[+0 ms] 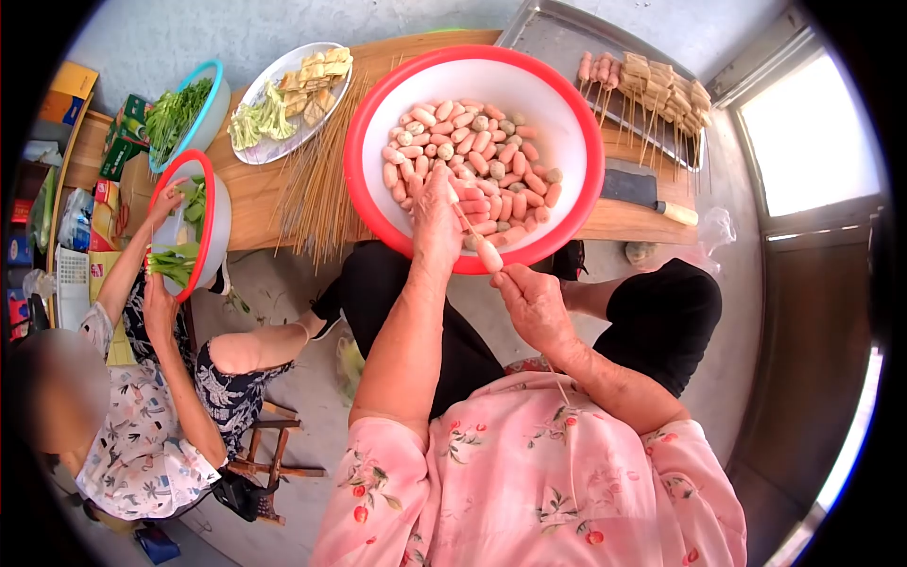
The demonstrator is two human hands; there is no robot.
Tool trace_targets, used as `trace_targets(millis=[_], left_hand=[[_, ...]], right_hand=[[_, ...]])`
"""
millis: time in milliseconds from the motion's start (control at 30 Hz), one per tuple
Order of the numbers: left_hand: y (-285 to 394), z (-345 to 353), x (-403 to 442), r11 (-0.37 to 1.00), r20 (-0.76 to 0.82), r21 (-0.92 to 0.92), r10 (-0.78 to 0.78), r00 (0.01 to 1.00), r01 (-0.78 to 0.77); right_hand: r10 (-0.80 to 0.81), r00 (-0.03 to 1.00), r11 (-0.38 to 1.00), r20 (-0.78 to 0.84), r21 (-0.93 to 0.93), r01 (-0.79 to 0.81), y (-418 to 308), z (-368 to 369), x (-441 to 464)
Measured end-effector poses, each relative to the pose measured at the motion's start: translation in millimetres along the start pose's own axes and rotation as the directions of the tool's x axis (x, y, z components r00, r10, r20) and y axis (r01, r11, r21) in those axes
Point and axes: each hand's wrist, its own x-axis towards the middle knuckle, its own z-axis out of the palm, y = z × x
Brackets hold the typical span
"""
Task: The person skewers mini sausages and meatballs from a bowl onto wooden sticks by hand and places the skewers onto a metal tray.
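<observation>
A red-rimmed white basin (357, 161) on the wooden table holds many small pink sausages (515, 180) mixed with some speckled greenish, egg-like pieces. My right hand (534, 304) is closed on a thin wooden skewer just below the basin's near rim. One small sausage (488, 255) is threaded on that skewer. Over the near-left part of the basin, my left hand (437, 215) has its fingers closed at the skewer's upper end, apparently on another small sausage. The fingers partly hide what they pinch.
Loose skewers (321, 175) lie left of the basin. A metal tray (548, 38) bears filled skewers; a cleaver (631, 186) rests before it. An oval plate (253, 99) holds vegetables and tofu-like pieces. At left, another person handles greens in a red-rimmed bowl (215, 227).
</observation>
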Motion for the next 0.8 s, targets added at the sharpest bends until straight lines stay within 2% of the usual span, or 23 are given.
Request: trace_targets(millis=[133, 233, 300, 467, 600, 633, 667, 733, 800], left_hand=[[-2, -5, 7, 0.999, 0.003, 0.033, -0.008, 1.000, 0.007], [1, -3, 4, 1.000, 0.020, 0.022, -0.022, 1.000, 0.022], [1, -3, 5, 0.999, 0.022, 0.019, -0.039, 0.999, 0.039], [1, -4, 6, 0.999, 0.038, 0.017, -0.052, 0.998, 0.052], [1, -7, 6, 1.000, 0.094, 0.009, -0.011, 0.995, 0.010], [2, -5, 4, 0.998, 0.076, -0.023, -0.048, 0.996, 0.050], [4, -4, 3, 0.994, 0.060, -0.056, -0.086, 0.995, 0.089], [4, 0, -2, 0.998, 0.075, -0.018, -0.053, 0.996, 0.054], [6, -1, -3, 1.000, 0.092, 0.020, -0.022, 0.996, 0.020]], right_hand=[[-0.032, 0.999, 0.999, -0.017, 0.002, 0.032, -1, 5, 4], [0.005, 1.000, 1.000, -0.030, 0.017, -0.004, -7, 5, 9], [-0.030, 0.999, 0.999, -0.043, -0.036, 0.029, -5, 8, 10], [-0.071, 0.995, 0.997, -0.067, -0.033, 0.068, 2, 17, 16], [-0.055, 0.997, 0.997, -0.056, -0.060, 0.052, -6, 18, 24], [-0.055, 0.997, 0.997, -0.056, -0.060, 0.052, -6, 19, 26], [-0.080, 0.994, 0.996, -0.076, -0.054, 0.076, -5, 21, 29], [-0.107, 0.990, 0.994, -0.096, -0.048, 0.103, -1, 25, 37], [-0.279, 0.949, 0.955, -0.150, -0.142, 0.259, 4, 30, 46]])
